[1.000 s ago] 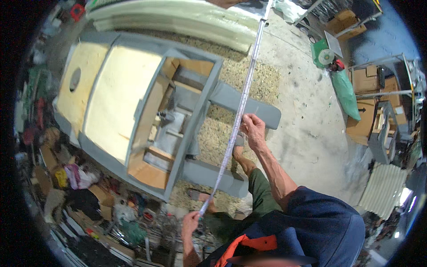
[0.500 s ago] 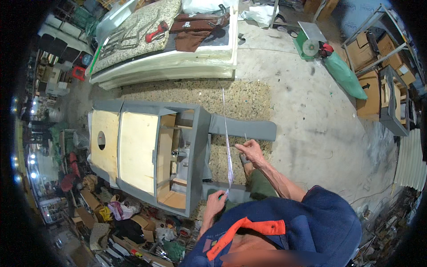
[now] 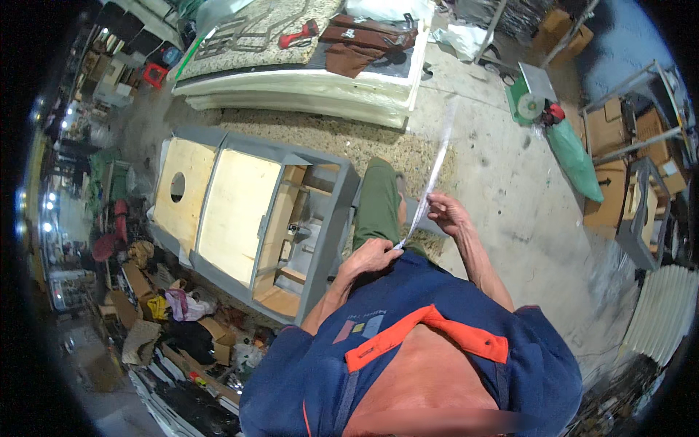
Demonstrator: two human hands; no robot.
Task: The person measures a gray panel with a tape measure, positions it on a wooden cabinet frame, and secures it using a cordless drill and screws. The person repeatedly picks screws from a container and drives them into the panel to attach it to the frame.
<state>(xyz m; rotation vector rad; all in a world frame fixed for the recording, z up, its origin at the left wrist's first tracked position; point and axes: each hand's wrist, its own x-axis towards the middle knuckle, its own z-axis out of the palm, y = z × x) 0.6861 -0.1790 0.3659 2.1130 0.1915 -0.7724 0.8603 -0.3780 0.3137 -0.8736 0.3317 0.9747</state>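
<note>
My left hand (image 3: 373,256) is closed on the lower end of a long, thin white strip (image 3: 438,162), close against my body. From there the strip runs up and to the right, its far part smeared by motion. Beside it is my right hand (image 3: 448,213), fingers curled inward and tips right by the strip; what they pinch is too small to make out. To the left lies a grey-covered furniture frame (image 3: 336,191) with pale wood panels, a round hole in one panel and open compartments at the near end. My green-trousered leg (image 3: 376,200) is between the frame and my hands.
A speckled foam mat (image 3: 320,130) lies under the frame. Beyond stands a stack of foam slabs (image 3: 291,102) bearing a red tool (image 3: 298,34) and brown covers (image 3: 368,36). A green bag (image 3: 575,164) and cardboard boxes are at right; cluttered scraps (image 3: 189,320) lie at lower left.
Both hands have moved up and to the right, drawing nearer each other. The white strip has swung right, away from the frame. My leg has come forward beside the frame, and the view has shifted.
</note>
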